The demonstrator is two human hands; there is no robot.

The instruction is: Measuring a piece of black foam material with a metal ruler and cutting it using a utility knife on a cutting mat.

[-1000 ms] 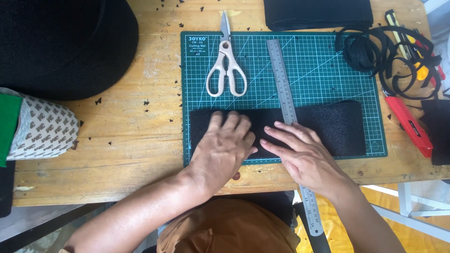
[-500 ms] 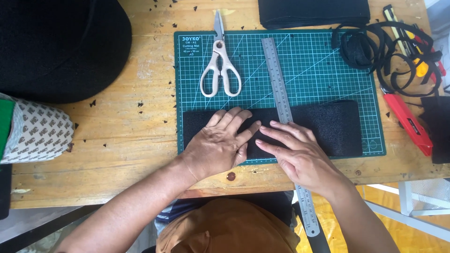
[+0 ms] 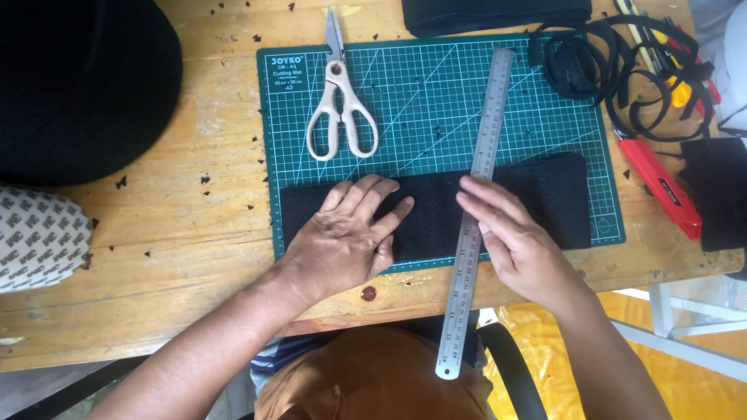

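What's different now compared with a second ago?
The hands have drawn apart: the right hand slid off to the right side of the ruler, and the ruler's far end has swung right, so it lies more tilted. The left hand stays flat on the black strip. Scissors and mat are unchanged.

scissors (image 3: 341, 101) above hands, bare wood (image 3: 194, 225) left, straps (image 3: 615, 70) right

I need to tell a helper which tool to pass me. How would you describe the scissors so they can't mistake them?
Start at the green cutting mat on the wooden table. The scissors lie shut in its upper left part, above the left hand pressing the black fabric strip. Their cream loop handles set them apart from the steel ruler beside them.
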